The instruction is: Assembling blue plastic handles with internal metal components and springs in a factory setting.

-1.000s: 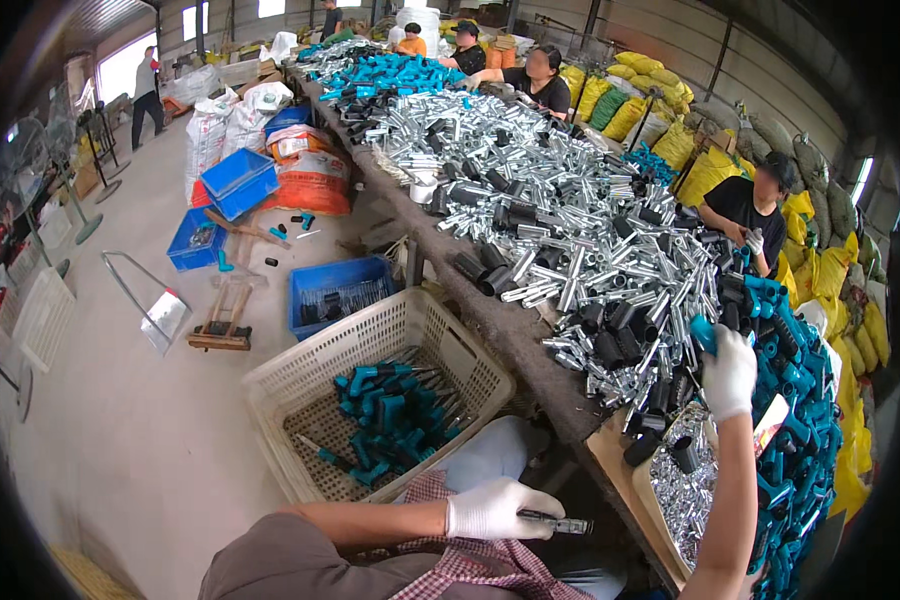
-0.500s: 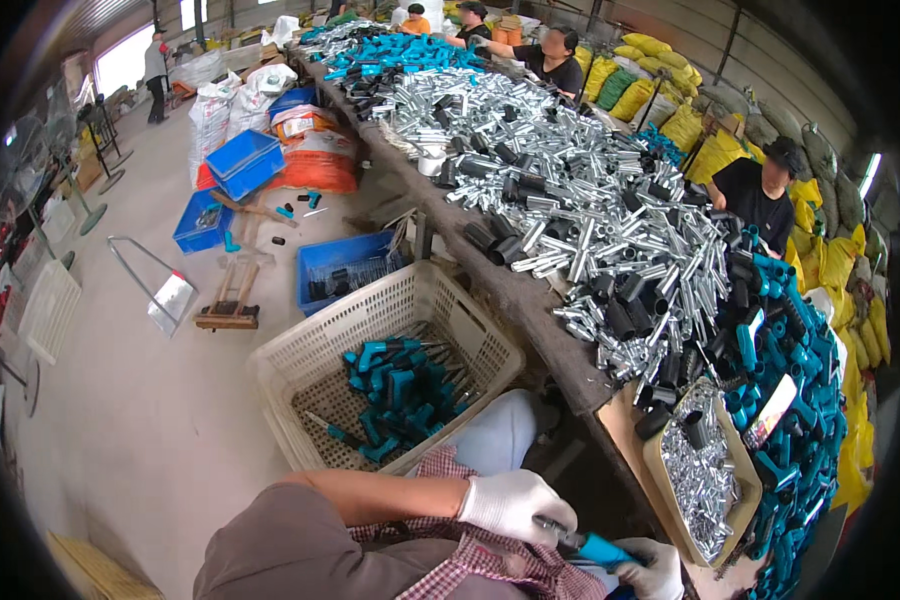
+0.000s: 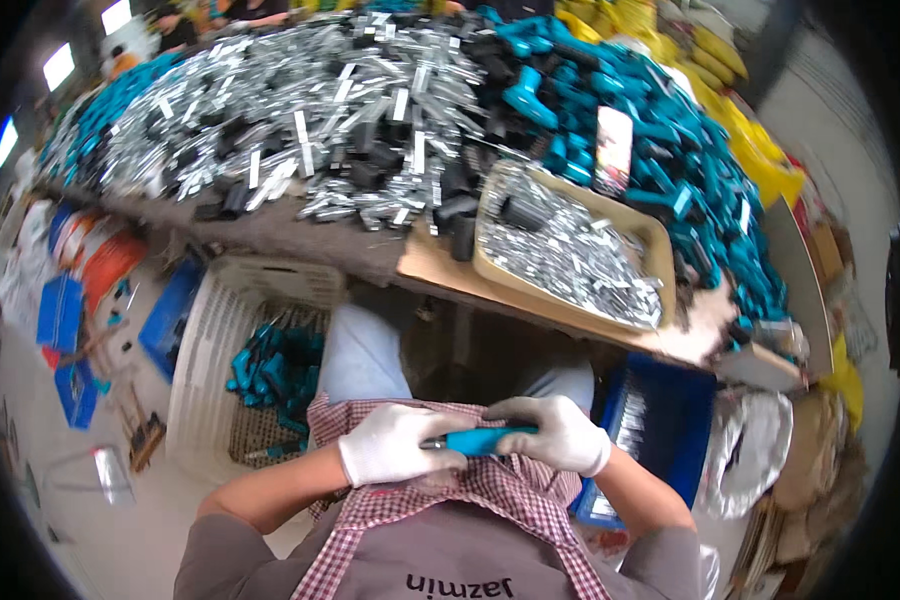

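Observation:
In front of my lap I hold a teal-handled tool point(image 3: 482, 441) level between both gloved hands. My left hand point(image 3: 398, 445) is closed round its dark and metal end, and a short piece of shaft shows beside the fingers. Over the teal handle's other end, my right hand point(image 3: 555, 433) has its fingers wrapped. The tool's exact kind is hidden by the gloves. More teal-handled tools point(image 3: 275, 370) lie heaped in a cream slatted crate point(image 3: 195, 390) by my left knee.
Ahead, the bench carries piles of silver metal tubes point(image 3: 300, 110) and teal handles point(image 3: 660, 170). A cream tray point(image 3: 660, 262) of small metal parts sits at its near edge, with a phone-like slab point(image 3: 613, 150) behind. A blue bin point(image 3: 692, 405) stands right of my knees.
The view has swung right, bringing the blue bin by my right knee into sight. My hands still hold the teal-handled tool, now level rather than slanted in the picture.

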Demonstrator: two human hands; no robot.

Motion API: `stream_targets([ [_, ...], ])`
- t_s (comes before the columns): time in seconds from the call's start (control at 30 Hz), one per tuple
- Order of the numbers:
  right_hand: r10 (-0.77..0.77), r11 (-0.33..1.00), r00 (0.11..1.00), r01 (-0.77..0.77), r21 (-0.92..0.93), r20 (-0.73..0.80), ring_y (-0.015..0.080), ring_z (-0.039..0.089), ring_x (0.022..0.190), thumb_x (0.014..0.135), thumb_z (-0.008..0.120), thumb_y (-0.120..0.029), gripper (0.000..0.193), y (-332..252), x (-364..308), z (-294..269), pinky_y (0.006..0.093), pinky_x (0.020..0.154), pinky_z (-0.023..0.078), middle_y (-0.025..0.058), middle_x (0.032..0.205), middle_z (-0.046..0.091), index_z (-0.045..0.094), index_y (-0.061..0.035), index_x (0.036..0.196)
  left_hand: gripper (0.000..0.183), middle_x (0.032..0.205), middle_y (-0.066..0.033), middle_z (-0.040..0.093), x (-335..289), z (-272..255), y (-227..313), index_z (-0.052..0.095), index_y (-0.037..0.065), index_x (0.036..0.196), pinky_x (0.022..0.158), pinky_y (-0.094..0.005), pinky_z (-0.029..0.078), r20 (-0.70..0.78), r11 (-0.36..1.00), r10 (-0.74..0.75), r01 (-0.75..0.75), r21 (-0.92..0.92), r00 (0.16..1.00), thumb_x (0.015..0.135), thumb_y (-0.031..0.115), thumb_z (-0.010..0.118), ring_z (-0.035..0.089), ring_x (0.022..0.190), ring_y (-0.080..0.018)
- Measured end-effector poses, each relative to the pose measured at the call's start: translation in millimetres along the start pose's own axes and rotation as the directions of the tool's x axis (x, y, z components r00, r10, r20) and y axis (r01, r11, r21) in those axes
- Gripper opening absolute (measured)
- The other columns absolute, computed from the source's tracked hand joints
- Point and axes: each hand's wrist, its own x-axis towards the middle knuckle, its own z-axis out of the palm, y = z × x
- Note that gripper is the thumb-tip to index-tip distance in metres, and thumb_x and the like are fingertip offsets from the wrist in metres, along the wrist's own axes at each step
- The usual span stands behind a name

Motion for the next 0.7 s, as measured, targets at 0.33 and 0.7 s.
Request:
stream_targets([
  [0.33, 0.065, 0.981, 0.996, -0.075, 0.180, 0.061, 0.0275, 0.069, 0.102, 0.085, 0.074, -0.025, 0.051, 13.3, -13.1, -8.4, 0.0360, 0.093, 0.052, 0.0219, 0.110, 0.071, 0.063, 0.0041, 0.126, 0.052, 0.102, -0.0154, 0.072, 19.0, 8.6, 17.6, 0.066, 0.009, 0.123, 0.079, -0.0386, 0.057, 0.041, 0.993, 0.112, -0.113, 0.020, 0.993, 0.078, 0.032, 0.080, 0.071, 0.089, -0.0336],
  [0.7, -0.240, 0.945, 0.923, 0.151, -0.290, -0.301, 0.0351, 0.070, 0.085, 0.083, 0.066, -0.027, 0.027, -5.7, 37.1, -65.7, 0.0427, 0.080, 0.054, 0.0191, 0.090, 0.071, 0.075, -0.0058, 0.097, 0.049, 0.087, -0.0132, 0.071, 34.6, 20.3, 13.5, 0.069, 0.011, 0.116, 0.068, -0.0398, 0.057, -0.181, 0.975, 0.186, -0.159, 0.154, 0.966, 0.076, 0.036, 0.081, 0.070, 0.078, -0.0346],
])
